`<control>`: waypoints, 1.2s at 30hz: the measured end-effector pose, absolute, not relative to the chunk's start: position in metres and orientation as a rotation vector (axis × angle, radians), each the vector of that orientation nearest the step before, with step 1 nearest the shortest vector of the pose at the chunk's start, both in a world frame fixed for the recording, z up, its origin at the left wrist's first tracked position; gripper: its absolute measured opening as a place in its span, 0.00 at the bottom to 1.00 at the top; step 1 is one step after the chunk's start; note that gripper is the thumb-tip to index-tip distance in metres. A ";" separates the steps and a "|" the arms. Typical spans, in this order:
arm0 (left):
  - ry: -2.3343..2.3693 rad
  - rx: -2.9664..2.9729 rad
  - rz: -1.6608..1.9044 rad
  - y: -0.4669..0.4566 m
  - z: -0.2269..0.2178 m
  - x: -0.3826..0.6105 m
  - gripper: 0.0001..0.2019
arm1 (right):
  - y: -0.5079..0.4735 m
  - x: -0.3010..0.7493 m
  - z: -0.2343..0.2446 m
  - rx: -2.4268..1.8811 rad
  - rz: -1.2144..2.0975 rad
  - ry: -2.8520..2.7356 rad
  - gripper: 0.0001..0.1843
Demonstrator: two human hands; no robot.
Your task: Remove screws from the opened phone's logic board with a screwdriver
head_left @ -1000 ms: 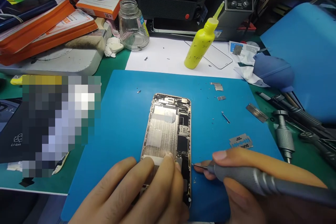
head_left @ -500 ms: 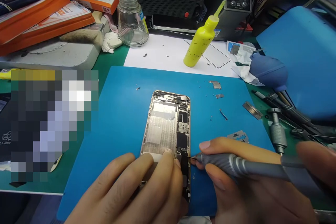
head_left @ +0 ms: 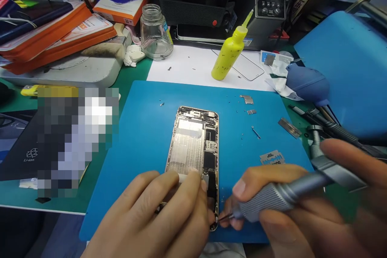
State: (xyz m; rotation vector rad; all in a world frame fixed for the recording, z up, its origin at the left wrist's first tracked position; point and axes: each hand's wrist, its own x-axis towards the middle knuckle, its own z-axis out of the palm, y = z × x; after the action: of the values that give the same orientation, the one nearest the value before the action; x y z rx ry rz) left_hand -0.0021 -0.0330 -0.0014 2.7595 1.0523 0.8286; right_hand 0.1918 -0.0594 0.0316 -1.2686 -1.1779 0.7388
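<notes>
One opened phone (head_left: pixel 193 149) lies on one blue mat (head_left: pixel 145 129), with one razor blade (head_left: pixel 272 157), two small metal shields (head_left: pixel 248 99) and several loose screws to its right. One yellow bottle (head_left: pixel 228 54) and one glass jar (head_left: pixel 155 32) stand behind the mat. The left hand (head_left: pixel 157 217) rests flat, fingers together, on the phone's near end. The right hand (head_left: pixel 302 213) is clamped around one grey screwdriver (head_left: pixel 284 195), whose tip touches the phone's near right corner, just beside the left fingertips.

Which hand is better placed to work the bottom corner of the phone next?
Right hand: it grips the screwdriver with the tip at the phone bottom corner. The left hand lies flat on it.
</notes>
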 end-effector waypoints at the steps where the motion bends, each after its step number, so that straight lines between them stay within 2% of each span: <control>1: 1.048 2.759 0.823 -0.032 -0.002 -0.003 0.14 | -0.058 0.186 0.034 -1.222 0.791 -1.115 0.41; 3: 1.026 2.765 0.802 -0.031 0.000 -0.006 0.16 | -0.054 0.179 0.036 -1.141 0.842 -1.075 0.41; 8: 0.971 2.834 0.731 -0.026 0.008 -0.012 0.16 | -0.046 0.182 0.038 -1.122 0.848 -1.128 0.33; 13: 0.932 2.848 0.729 -0.023 0.007 -0.017 0.15 | -0.045 0.184 0.034 -1.147 0.830 -1.129 0.30; 22: 0.977 2.778 0.932 -0.018 0.002 -0.009 0.10 | -0.043 0.186 0.034 -1.123 0.845 -1.144 0.32; 29: 0.964 2.782 0.869 -0.021 0.000 -0.010 0.09 | -0.044 0.182 0.025 -1.207 0.722 -1.128 0.31; 36: 0.939 2.772 0.847 -0.021 0.001 -0.014 0.10 | -0.050 0.186 0.026 -1.213 0.759 -1.112 0.32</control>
State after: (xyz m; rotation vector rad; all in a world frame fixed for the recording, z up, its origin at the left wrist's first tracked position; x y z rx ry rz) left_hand -0.0143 -0.0214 0.0007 2.7725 0.9390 0.8471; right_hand 0.1855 -0.0499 0.0265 -1.2125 -1.1124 0.7587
